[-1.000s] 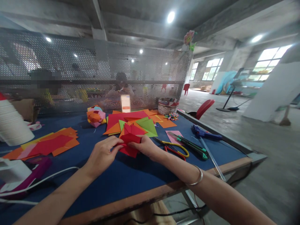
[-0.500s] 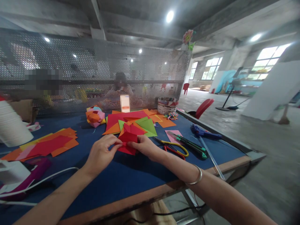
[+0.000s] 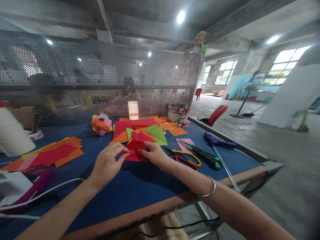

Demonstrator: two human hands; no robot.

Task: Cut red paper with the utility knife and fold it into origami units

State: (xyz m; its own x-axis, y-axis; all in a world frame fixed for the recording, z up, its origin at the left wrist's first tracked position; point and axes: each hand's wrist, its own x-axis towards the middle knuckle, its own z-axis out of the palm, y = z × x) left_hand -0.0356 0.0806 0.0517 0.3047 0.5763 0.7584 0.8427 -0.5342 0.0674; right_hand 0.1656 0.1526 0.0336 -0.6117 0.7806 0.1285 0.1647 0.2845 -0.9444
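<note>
A piece of red paper with folds in it is held above the blue table top, between both hands. My left hand pinches its left edge between thumb and fingertips. On the right side, my right hand grips it with the thumb on the near face; the fingers behind are partly hidden. Just beyond lie red, orange and green paper sheets in a loose pile. Scissors with yellow and red handles rest right of my right hand.
Green-black craft knives, a blue glue gun and a clear stick lie at right. A paper ball and woven basket stand near the mesh screen. Stacked cups and more paper are left.
The red paper has turned and tilted flatter between my hands. My right hand has shifted slightly along its edge; the left hand has hardly moved.
</note>
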